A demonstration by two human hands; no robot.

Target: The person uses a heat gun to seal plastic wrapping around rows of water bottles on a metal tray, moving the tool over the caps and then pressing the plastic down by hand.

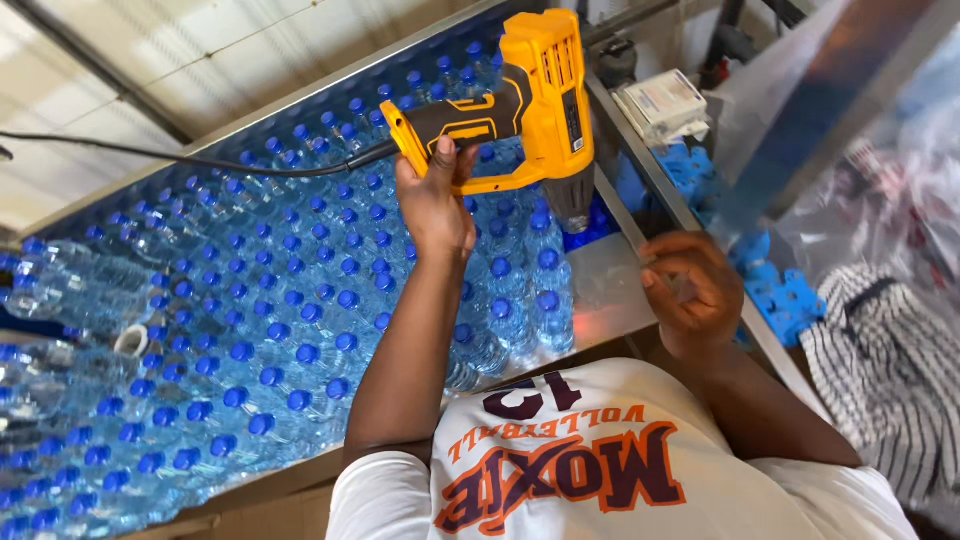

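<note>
My left hand (435,205) grips the black handle of a yellow heat gun (540,95). The gun is held above a metal table, and its dark nozzle (573,210) points down at several clear water bottles with blue caps (520,290). A black cord (180,158) trails from the gun's handle off to the left. My right hand (692,290) rests at the metal rail (640,180) on the table's right side, fingers curled closed. I cannot tell whether anything is in it.
Blue-capped bottles (250,330) pack the table from the near left to the far end. Beyond the rail lie blue plastic pieces (785,295), a small white box (662,103), clear plastic sheeting (880,190) and a striped cloth (885,370).
</note>
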